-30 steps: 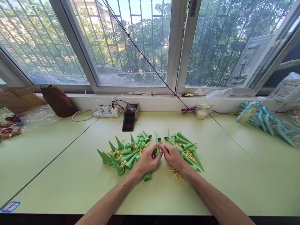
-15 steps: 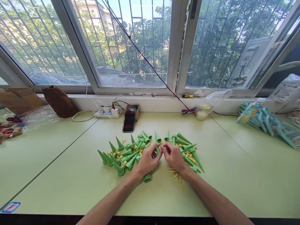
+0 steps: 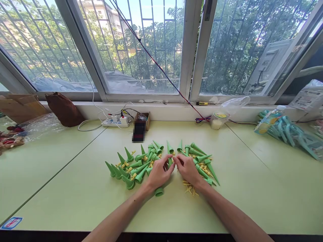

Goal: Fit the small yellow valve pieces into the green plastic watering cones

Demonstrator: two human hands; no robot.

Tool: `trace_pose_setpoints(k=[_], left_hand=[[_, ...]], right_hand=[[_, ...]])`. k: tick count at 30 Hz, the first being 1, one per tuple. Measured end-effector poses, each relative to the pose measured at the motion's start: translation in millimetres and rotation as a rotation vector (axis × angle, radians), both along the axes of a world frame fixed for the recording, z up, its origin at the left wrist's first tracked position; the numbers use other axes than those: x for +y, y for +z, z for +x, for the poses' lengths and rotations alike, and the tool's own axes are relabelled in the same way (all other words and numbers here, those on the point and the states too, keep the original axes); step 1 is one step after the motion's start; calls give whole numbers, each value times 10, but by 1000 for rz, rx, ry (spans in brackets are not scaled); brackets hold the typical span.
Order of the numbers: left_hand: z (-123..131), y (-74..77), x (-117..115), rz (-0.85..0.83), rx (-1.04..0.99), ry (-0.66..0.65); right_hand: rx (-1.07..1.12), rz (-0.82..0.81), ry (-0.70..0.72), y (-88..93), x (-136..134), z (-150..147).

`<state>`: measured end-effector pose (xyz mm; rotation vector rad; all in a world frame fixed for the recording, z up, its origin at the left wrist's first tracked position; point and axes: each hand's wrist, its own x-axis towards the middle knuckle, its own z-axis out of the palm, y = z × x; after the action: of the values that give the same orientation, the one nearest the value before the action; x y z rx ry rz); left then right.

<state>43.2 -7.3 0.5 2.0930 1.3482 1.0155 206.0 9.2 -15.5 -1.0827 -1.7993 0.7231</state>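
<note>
My left hand is closed, its thumb and fingers curled round a green plastic spike that shows in the gap between them. Touching its fingertips, my right hand is pinched shut; whatever small piece it grips is hidden by the fingers. Below my left wrist the round open end of a green cone sticks out. Hollow green spikes with ribbed collars lie and stand to the left, mixed with small yellow fittings. More green spikes and a pile of yellow pieces surround my right hand.
Along the back of the pale green table are a power strip, a small cardboard box and a lidded jar in plastic. Light-blue plastic items lie at the right, a brown bag at the left.
</note>
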Motion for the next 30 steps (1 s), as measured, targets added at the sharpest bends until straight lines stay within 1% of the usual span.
trace_pose_setpoints(k=[9, 21, 30], left_hand=[[0, -21, 8, -8, 0, -4], [-2, -35, 9, -20, -9, -25], [-2, -21, 12, -33, -6, -34]], right_hand=[[40, 17, -5, -1, -20, -17], [-12, 19, -7, 2, -11, -7], [-5, 8, 2, -1, -10, -4]])
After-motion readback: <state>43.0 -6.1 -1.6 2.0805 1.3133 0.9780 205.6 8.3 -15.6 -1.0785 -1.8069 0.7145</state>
